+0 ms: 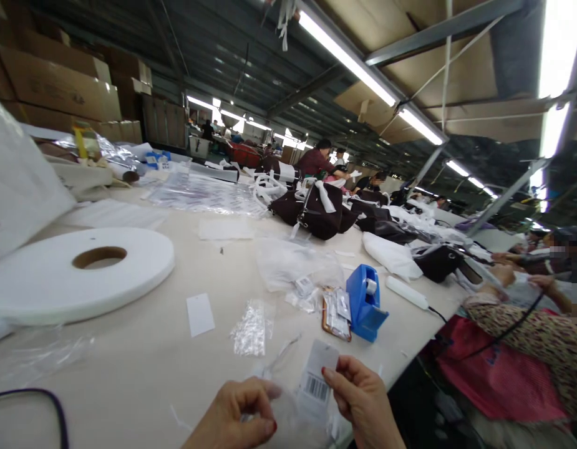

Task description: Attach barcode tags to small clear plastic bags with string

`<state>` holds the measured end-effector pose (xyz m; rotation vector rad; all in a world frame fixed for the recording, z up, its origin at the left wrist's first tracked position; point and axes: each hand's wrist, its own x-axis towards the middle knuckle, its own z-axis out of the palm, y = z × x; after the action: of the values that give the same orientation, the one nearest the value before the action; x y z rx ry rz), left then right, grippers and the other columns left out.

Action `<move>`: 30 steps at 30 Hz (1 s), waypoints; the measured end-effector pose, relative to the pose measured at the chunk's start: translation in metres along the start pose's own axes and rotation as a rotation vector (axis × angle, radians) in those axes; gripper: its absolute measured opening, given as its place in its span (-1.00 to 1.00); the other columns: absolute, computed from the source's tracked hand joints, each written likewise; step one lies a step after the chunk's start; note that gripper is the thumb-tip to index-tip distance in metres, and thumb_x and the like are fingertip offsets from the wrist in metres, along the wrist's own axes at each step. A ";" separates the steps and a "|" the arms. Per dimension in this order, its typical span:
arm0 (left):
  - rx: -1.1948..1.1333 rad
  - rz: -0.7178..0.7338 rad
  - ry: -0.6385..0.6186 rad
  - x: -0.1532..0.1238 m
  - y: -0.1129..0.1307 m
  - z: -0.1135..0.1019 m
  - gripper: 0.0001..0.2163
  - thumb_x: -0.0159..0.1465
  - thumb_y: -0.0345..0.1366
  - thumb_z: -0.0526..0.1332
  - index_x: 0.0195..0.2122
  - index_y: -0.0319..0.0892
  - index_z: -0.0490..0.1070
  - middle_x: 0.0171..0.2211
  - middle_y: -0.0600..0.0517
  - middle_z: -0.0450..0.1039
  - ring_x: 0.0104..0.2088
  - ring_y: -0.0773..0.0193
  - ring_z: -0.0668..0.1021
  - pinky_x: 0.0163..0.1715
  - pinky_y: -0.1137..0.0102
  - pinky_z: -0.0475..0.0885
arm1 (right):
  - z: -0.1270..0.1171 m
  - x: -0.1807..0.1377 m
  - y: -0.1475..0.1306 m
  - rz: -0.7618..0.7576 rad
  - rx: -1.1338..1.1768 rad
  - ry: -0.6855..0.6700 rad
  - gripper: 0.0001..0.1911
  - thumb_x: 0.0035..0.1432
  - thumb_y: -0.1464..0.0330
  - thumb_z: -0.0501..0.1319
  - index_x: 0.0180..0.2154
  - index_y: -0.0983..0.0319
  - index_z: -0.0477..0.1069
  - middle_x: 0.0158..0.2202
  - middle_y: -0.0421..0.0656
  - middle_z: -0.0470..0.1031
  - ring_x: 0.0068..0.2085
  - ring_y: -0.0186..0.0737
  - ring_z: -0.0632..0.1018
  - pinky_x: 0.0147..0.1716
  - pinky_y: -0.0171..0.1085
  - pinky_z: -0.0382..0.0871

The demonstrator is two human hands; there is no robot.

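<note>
— White card, black bars: your right hand (pixel 363 399) has the barcode tag (pixel 317 377) clamped between thumb and forefinger, low over the near edge of the table (pixel 129 368).

— Your left hand (pixel 239 418) sits just beside it, fingertips pressed together on the clear bag (pixel 286 415).

— You seem to be mid-bagging, with the film touching the tag's lower end.

— I'd judge so. The next move calls for your left pinch to hold the film steady while the tag slides in straight.
</note>
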<state>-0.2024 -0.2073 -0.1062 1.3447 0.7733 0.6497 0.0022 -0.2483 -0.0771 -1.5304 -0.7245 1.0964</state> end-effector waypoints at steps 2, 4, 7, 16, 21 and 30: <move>-0.052 0.046 0.024 0.002 0.008 0.002 -0.90 -0.11 -0.25 0.30 -0.62 -0.16 0.51 -0.14 -0.10 0.50 -0.06 -0.02 0.43 -0.10 0.24 0.23 | 0.004 -0.005 -0.002 0.001 0.049 -0.029 -0.63 -0.27 0.18 0.39 -0.46 0.32 0.42 -0.69 -0.32 0.29 -0.72 -0.61 0.03 -0.72 -0.45 -0.21; -0.046 0.075 0.024 0.004 0.015 0.003 -0.91 -0.14 -0.27 0.32 -0.63 -0.16 0.51 -0.10 -0.11 0.46 -0.01 -0.03 0.39 -0.04 0.21 0.18 | 0.007 -0.008 -0.002 0.011 0.096 -0.057 -0.62 -0.28 0.19 0.40 -0.45 0.33 0.43 -0.69 -0.31 0.30 -0.72 -0.61 0.04 -0.72 -0.45 -0.20; -0.138 0.021 0.030 0.008 0.023 0.005 -0.92 -0.18 -0.29 0.33 -0.65 -0.17 0.50 -0.10 -0.12 0.45 -0.04 -0.02 0.40 -0.06 0.22 0.20 | 0.007 -0.007 0.002 0.021 0.114 -0.074 -0.62 -0.29 0.19 0.40 -0.46 0.33 0.43 -0.69 -0.31 0.30 -0.72 -0.59 0.05 -0.71 -0.45 -0.19; -0.374 -0.110 0.141 0.026 0.010 0.037 -0.85 -0.23 -0.33 0.35 -0.74 -0.24 0.40 -0.75 0.11 0.32 -0.66 0.40 0.27 -0.60 0.47 0.08 | 0.019 -0.007 0.011 -0.011 0.018 -0.102 -0.64 -0.26 0.13 0.32 -0.51 0.28 0.35 -0.76 -0.39 0.14 -0.74 -0.54 0.06 -0.74 -0.44 -0.14; -0.440 -0.162 0.237 0.028 0.001 0.028 -0.84 -0.17 -0.31 0.37 -0.68 -0.25 0.42 -0.72 0.13 0.37 -0.64 0.43 0.31 -0.57 0.50 0.13 | -0.009 0.008 0.002 -0.112 -0.190 0.047 -0.66 -0.17 0.15 0.24 -0.39 0.27 0.40 -0.60 -0.26 0.36 -0.68 -0.44 0.25 -0.70 -0.39 0.05; -0.590 -0.261 0.221 0.023 0.009 0.020 -0.75 -0.26 -0.30 0.47 -0.67 -0.26 0.41 -0.70 0.11 0.41 -0.63 0.45 0.38 -0.58 0.56 0.22 | -0.003 0.017 0.015 -0.156 -0.642 -0.028 -0.86 -0.07 0.35 0.15 -0.41 0.26 0.41 -0.43 -0.15 0.47 -0.55 -0.29 0.44 -0.51 -0.31 0.28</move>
<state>-0.1719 -0.1997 -0.0985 0.6299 0.8325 0.7500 0.0101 -0.2388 -0.0960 -1.9471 -1.2766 0.8024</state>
